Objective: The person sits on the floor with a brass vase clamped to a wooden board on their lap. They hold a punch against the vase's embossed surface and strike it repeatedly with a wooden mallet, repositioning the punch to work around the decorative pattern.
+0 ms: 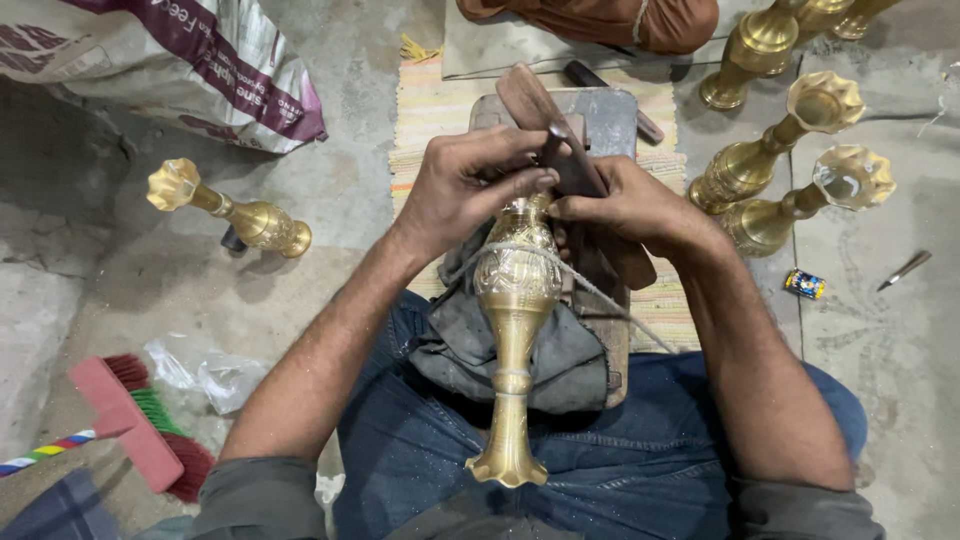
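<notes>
We see our left hand (462, 188) curled with its fingertips pinched at the top of the tall engraved brass vase (516, 300), and our right hand (622, 205) closed around a dark wooden-handled tool (548, 125) whose working end meets the same spot on the vase's shoulder; both hands are nearly shut on what they hold. The vase lies along our lap, its flared foot toward us over the blue jeans (450, 470), its belly bedded on a dark grey cloth (470, 340) over a worn wooden block (605, 125). A thin pale cord (600, 292) runs around the belly and off to the right. We judge the chief risk to be a slip: the tool's end sits just beside our left fingertips, so a skid off the curved, polished brass could strike them or scar the pattern. The vase is round and rests only on soft cloth, so it could roll if the cord slackens. The cord also crosses close under the right wrist and could snag. Beyond the block lies a striped woven mat (440, 110) on the concrete floor (340, 190). Toward the floor's right edge, several finished brass vases (760, 165) lie close together, near our right elbow, where a wide swing could knock them. Well apart on the left lie one more brass vase (235, 212), a printed sack (190, 60), a red-backed brush (135, 425) and a crumpled clear plastic bag (205, 370).
</notes>
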`<state>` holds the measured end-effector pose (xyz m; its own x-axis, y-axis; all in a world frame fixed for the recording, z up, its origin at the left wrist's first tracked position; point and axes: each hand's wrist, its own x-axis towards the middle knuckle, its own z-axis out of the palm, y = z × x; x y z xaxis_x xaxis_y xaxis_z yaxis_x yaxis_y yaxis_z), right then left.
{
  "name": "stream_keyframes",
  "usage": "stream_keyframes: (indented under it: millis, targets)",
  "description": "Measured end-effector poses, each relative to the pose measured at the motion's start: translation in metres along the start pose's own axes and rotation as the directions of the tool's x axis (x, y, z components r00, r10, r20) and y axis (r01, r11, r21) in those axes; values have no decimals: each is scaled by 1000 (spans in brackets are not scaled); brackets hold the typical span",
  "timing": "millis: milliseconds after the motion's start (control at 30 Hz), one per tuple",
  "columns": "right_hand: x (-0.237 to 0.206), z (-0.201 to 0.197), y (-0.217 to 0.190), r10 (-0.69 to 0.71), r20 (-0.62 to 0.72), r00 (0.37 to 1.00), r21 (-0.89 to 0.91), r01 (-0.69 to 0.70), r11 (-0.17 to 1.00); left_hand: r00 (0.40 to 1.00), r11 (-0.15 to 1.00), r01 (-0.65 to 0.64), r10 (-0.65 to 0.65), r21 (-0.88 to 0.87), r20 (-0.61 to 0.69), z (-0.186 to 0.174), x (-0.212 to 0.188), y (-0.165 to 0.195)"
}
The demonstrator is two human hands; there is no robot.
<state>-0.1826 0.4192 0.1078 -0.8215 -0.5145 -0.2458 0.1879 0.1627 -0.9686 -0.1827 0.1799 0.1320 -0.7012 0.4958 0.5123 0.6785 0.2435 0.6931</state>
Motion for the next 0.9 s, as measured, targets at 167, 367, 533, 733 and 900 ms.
stream_keyframes:
  millis: [167, 367, 533, 733, 900]
  targets:
    - [-4, -10, -7, 64, -205, 977, -302, -125, 945, 995, 990, -94, 92, 102, 25, 0, 1, -1]
    - [-9, -35, 4, -791, -207, 576, -895, 215, 391, 986, 977, -155, 144, 144, 81, 1, 6, 2]
    - [-12, -47, 8, -776, -417, 473, -704, 372, 605, 991, 987, -115, 106, 113, 84, 2, 5, 7]
    - [-21, -45, -10, -901, -131, 414, -972, 127, 200, 995, 980, -70, 56, 187, 78, 3, 8, 13]
    - [-27, -40, -20, -863, -192, 467, -930, 194, 312, 997, 989, -36, 26, 147, 72, 1, 8, 15]
